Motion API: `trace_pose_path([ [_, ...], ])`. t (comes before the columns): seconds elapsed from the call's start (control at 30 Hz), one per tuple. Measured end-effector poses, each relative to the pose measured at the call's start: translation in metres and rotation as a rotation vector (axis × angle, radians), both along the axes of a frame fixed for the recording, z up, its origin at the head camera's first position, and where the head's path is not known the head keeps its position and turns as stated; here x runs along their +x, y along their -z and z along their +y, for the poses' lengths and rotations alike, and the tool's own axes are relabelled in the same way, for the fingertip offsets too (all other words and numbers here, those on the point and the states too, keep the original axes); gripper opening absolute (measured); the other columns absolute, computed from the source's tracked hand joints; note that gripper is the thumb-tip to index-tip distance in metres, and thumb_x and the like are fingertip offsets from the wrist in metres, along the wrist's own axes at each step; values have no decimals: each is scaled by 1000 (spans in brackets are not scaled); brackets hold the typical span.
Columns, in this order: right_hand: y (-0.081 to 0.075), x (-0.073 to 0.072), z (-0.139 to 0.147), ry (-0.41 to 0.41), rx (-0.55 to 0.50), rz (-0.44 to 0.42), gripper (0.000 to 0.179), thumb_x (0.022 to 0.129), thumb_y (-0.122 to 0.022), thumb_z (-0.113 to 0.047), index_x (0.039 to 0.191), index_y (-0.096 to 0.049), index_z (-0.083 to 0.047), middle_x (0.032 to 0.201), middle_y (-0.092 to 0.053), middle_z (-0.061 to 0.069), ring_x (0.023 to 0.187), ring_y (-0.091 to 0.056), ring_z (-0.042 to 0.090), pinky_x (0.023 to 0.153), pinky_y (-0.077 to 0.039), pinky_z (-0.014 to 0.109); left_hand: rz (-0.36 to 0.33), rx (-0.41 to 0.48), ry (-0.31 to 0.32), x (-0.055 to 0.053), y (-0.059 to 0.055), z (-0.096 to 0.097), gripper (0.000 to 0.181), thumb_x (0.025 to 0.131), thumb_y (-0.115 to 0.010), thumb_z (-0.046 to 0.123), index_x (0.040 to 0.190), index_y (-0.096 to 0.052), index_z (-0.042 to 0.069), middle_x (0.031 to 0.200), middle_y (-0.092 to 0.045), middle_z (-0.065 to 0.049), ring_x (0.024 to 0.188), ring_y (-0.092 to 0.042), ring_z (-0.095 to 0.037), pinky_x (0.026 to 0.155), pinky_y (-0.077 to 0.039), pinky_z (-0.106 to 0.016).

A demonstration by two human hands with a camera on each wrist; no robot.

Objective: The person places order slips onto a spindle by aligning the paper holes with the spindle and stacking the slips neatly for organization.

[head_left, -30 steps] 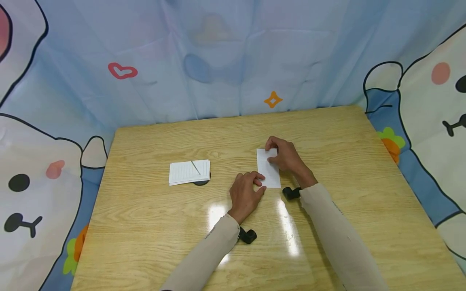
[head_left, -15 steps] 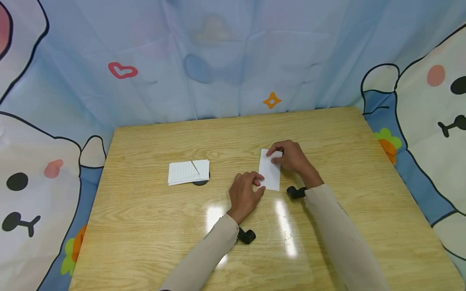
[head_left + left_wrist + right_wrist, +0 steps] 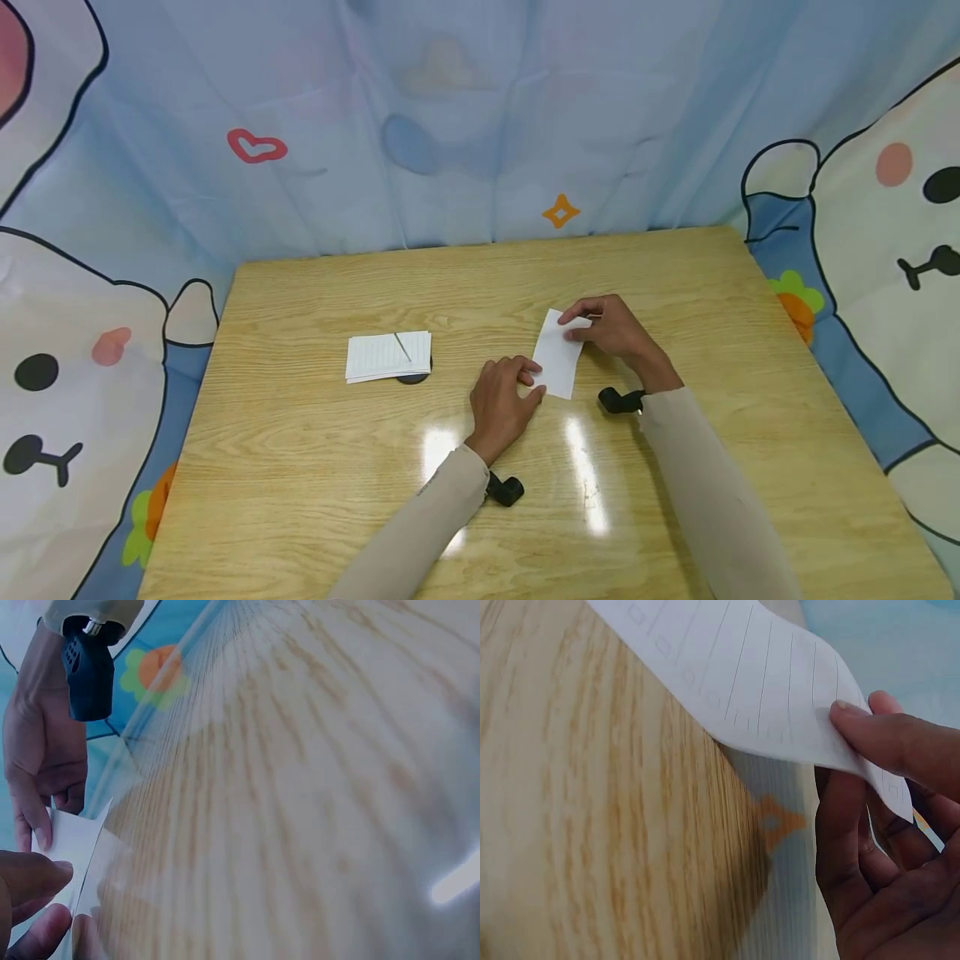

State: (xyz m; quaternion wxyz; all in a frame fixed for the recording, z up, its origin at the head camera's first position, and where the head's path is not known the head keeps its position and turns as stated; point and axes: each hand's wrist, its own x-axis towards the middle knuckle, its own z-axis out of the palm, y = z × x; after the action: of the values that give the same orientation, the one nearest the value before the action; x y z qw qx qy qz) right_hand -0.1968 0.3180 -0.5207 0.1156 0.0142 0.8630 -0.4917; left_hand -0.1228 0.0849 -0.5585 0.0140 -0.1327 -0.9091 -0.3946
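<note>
A white sheet of paper [image 3: 557,360] lies right of the table's middle, turned slightly. My right hand [image 3: 621,332] pinches its far right corner between thumb and fingers. In the right wrist view that end of the sheet [image 3: 780,690] bends up off the wood, showing thin printed lines and faint small squares along one edge. At the near left corner, my left hand [image 3: 501,408] holds the sheet with thumb and curled fingers. The left wrist view shows the thumb and a finger against the paper [image 3: 71,836], partly cut off by the frame.
A stack of lined paper sheets [image 3: 371,357] lies to the left, with a thin dark stick-like thing [image 3: 402,347] on top. A black round object [image 3: 412,379] shows from under it. A printed curtain [image 3: 465,125] hangs behind the wooden table [image 3: 300,467].
My right hand has moved right and nearer, and the sheet has turned clockwise with its far end swinging right. My left hand has stayed nearly in place at the near left corner.
</note>
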Motion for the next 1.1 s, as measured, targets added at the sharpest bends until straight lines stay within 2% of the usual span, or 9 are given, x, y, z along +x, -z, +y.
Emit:
trace_pose_path([
  [0.2, 1, 4, 5, 48, -112, -63, 25, 93, -80, -5, 118, -76, 1, 146, -60, 16, 128, -63, 34, 82, -58, 24, 1, 18, -1, 0, 0, -2, 25, 89, -88, 28, 112, -77, 27, 94, -71, 9, 86, -57, -11, 66, -40, -18],
  [0.33, 2, 5, 8, 66, -153, -67, 26, 93, -81, -5, 118, -76, 1, 148, -58, 12, 139, -57, 34, 84, -58, 23, 8, 34, -2, 1, -1, -3, 25, 89, -88, 27, 111, -77, 25, 95, -72, 7, 87, -57, -12, 66, -40, -19],
  [0.6, 4, 7, 12, 112, -194, -69, 28, 92, -82, -8, 118, -75, 0, 131, -63, 0, 125, -60, 23, 84, -57, 23, 17, 78, -12, -1, -1, -4, 25, 88, -88, 24, 111, -77, 22, 93, -74, 5, 89, -61, -15, 72, -46, -24],
  [0.9, 6, 11, 20, 138, -216, -83, 32, 91, -85, -15, 119, -76, -3, 128, -65, -7, 118, -61, 17, 88, -55, 22, 16, 137, -26, -2, -1, -5, 26, 88, -88, 21, 111, -77, 19, 93, -75, 1, 91, -64, -19, 78, -49, -30],
  [1.1, 5, 14, 23, 126, -247, -83, 35, 91, -86, -18, 121, -76, -4, 127, -66, -10, 119, -60, 13, 90, -54, 21, 10, 165, -34, -3, 1, -6, 25, 88, -88, 21, 110, -77, 20, 96, -75, 1, 91, -63, -18, 77, -47, -29],
])
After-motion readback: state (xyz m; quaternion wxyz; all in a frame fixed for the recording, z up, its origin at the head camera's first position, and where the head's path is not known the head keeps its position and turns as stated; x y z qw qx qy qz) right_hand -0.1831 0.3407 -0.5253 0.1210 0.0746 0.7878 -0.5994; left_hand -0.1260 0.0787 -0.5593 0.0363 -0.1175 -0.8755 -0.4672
